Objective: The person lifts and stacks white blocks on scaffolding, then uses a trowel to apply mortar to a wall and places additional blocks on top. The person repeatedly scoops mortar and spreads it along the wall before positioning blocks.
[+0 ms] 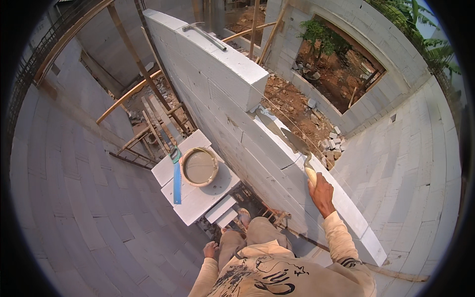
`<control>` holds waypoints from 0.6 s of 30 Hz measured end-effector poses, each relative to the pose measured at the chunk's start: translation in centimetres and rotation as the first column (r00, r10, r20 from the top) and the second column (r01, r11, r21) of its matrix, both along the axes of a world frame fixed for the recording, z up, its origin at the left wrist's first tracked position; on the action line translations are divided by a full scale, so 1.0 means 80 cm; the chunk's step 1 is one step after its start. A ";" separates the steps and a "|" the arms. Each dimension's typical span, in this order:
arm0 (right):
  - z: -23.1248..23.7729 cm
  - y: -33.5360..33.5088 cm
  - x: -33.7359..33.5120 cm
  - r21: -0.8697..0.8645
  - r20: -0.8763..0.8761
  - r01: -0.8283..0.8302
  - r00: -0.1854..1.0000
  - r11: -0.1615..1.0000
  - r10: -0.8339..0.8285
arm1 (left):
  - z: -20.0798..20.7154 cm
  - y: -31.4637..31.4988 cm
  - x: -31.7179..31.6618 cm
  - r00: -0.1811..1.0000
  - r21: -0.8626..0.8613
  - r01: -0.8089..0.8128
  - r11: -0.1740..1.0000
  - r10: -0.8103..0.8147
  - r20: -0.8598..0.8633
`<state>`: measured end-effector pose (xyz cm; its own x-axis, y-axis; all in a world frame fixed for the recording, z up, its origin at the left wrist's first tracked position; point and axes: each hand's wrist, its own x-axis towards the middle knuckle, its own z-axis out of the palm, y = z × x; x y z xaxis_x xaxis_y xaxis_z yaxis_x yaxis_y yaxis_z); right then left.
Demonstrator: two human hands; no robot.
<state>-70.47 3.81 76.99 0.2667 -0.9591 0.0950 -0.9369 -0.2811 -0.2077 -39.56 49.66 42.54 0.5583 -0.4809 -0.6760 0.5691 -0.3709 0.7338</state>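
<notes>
A bucket [200, 184] is sitting at 8 o'clock, a hammer [210, 38] at 11 atop the block wall [213, 99], rubble [295, 110] at 2, while the right hand [322, 194] is firmly gripping a trowel [298, 142] at 3, the left hand [211, 249] hanging half-curled, contents unclear, at 6.

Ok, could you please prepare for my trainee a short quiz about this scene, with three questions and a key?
1. True or false: the right hand holds the trowel by its handle, with the blade at the top of the wall.

2. Fill in: the bucket stands on pale ____.

3. Where does the hammer lie?
a) in the bucket
b) on the wall
c) in the right hand

Key: 1. true; 2. blocks; 3. b
</notes>
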 end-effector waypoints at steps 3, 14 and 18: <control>0.009 0.012 -0.031 -0.034 0.035 -0.026 0.999 0.999 0.027 | 0.001 -0.018 0.011 0.999 0.006 0.009 1.000 -0.009 -0.048; -0.024 0.076 -0.132 0.087 0.028 0.163 0.986 0.983 -0.166 | 0.029 -0.097 0.082 0.989 0.157 0.147 0.977 -0.140 -0.054; -0.025 0.100 -0.168 0.110 -0.011 0.218 0.976 0.970 -0.219 | 0.031 -0.098 0.095 0.971 0.140 0.237 0.961 -0.232 -0.054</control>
<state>-83.94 11.81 74.99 0.0495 -0.9987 -0.0136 -0.9728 -0.0451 -0.2270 -31.94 41.84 44.98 0.4152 -0.4912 -0.7657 0.4786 -0.5979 0.6430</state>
